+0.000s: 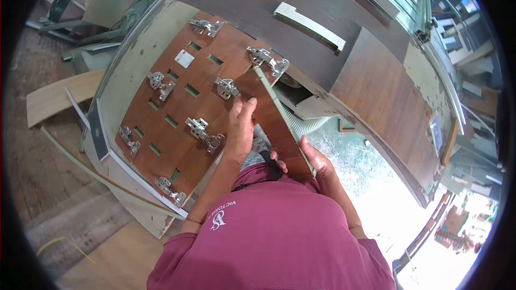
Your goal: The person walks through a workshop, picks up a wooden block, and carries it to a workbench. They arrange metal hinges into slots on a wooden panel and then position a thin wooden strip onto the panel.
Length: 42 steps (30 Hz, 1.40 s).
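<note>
A brown wooden board (280, 129) with a pale narrow edge slants across the near side of the bench. My right hand (318, 160) is closed round its lower end, thumb on the pale edge and fingertips showing at the other side. At the board's left edge, my left hand (242, 126) is closed with thumb and fingers against it. Just above that hand sits a metal cabinet hinge (227, 88) on a slotted brown panel (188, 110). Another hinge (267, 60) lies near the board's far end, and a larger one (204, 134) left of my left hand.
More hinges (160, 86) and a small white plate (184, 58) are on the slotted panel. A white notched strip (310, 27) lies on the dark bench top (231, 0). To the right is a brown panel (384, 104). A ribbed hose (306, 123) runs below.
</note>
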Each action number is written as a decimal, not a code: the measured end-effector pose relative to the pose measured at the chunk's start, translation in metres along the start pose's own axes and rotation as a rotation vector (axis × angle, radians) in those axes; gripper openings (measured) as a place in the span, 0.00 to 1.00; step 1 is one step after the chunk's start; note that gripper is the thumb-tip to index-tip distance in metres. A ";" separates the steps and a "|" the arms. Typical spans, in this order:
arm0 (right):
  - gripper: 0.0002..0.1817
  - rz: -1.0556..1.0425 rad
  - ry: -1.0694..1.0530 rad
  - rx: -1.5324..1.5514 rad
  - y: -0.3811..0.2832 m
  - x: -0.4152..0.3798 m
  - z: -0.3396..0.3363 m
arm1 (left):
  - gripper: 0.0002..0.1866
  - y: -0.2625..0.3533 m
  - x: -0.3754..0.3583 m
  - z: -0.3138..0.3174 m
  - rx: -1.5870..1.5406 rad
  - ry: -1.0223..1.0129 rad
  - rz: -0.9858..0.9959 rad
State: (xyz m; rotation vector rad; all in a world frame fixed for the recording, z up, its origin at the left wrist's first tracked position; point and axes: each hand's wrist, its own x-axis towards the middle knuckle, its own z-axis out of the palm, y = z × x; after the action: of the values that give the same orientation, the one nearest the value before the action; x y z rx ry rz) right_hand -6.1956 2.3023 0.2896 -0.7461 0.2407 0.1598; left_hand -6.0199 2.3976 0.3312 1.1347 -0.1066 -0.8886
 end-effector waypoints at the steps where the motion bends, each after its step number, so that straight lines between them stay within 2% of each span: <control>1: 0.51 0.028 0.025 -0.074 -0.003 0.004 0.005 | 0.16 0.007 -0.002 -0.001 0.031 0.010 -0.012; 3: 0.51 0.055 0.073 -0.142 0.000 0.012 0.012 | 0.20 -0.005 0.011 -0.024 -0.006 -0.046 -0.049; 5: 0.46 -0.092 0.050 -0.269 0.006 0.025 0.017 | 0.21 0.007 0.009 -0.023 -0.111 -0.071 0.036; 9: 0.45 -0.066 0.047 -0.320 -0.002 0.034 0.036 | 0.21 0.014 0.006 -0.041 -0.093 -0.048 -0.016; 17: 0.50 0.010 -0.012 -0.335 -0.036 0.052 0.033 | 0.20 0.030 0.010 -0.025 -0.078 0.090 0.066; 19: 0.50 -0.063 -0.036 -0.407 -0.043 0.058 0.022 | 0.20 0.030 0.018 -0.014 -0.082 0.144 0.046; 20: 0.50 -0.058 -0.054 -0.402 -0.046 0.060 0.015 | 0.21 0.015 0.029 -0.021 -0.078 0.110 0.099; 21: 0.47 -0.098 -0.011 -0.395 -0.048 0.060 0.008 | 0.21 0.015 0.035 -0.013 -0.073 0.126 0.104; 23: 0.45 -0.129 0.016 -0.385 -0.060 0.058 -0.008 | 0.22 0.008 0.049 0.014 0.193 0.200 0.163; 25: 0.47 -0.217 0.112 -0.448 -0.079 0.054 -0.025 | 0.27 -0.010 0.069 0.026 0.517 0.060 0.421; 27: 0.46 -0.228 0.254 -0.566 -0.096 0.047 -0.046 | 0.32 -0.046 0.102 0.019 1.171 0.157 0.670; 28: 0.45 -0.240 0.345 -0.637 -0.104 0.044 -0.053 | 0.32 -0.051 0.111 0.026 1.176 0.176 0.665; 30: 0.44 -0.245 0.434 -0.775 -0.114 0.038 -0.073 | 0.38 -0.067 0.117 0.039 1.424 0.227 0.587; 32: 0.44 -0.245 0.458 -0.892 -0.123 0.037 -0.087 | 0.41 -0.075 0.120 0.047 1.483 0.261 0.539; 34: 0.41 -0.312 0.531 -1.187 -0.132 0.037 -0.092 | 0.49 -0.083 0.124 0.051 1.562 0.295 0.492; 39: 0.35 -0.221 0.485 -1.388 -0.156 0.054 -0.081 | 0.48 -0.093 0.129 0.052 1.554 0.364 0.531; 42: 0.34 -0.255 0.459 -1.610 -0.159 0.075 -0.083 | 0.41 -0.103 0.130 0.047 1.593 0.388 0.585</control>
State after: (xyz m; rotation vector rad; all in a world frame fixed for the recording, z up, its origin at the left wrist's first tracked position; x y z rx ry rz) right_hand -6.1003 2.1343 0.3140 -2.4132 0.4383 -0.1116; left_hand -6.0146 2.2633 0.2230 2.5167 -0.8834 0.1468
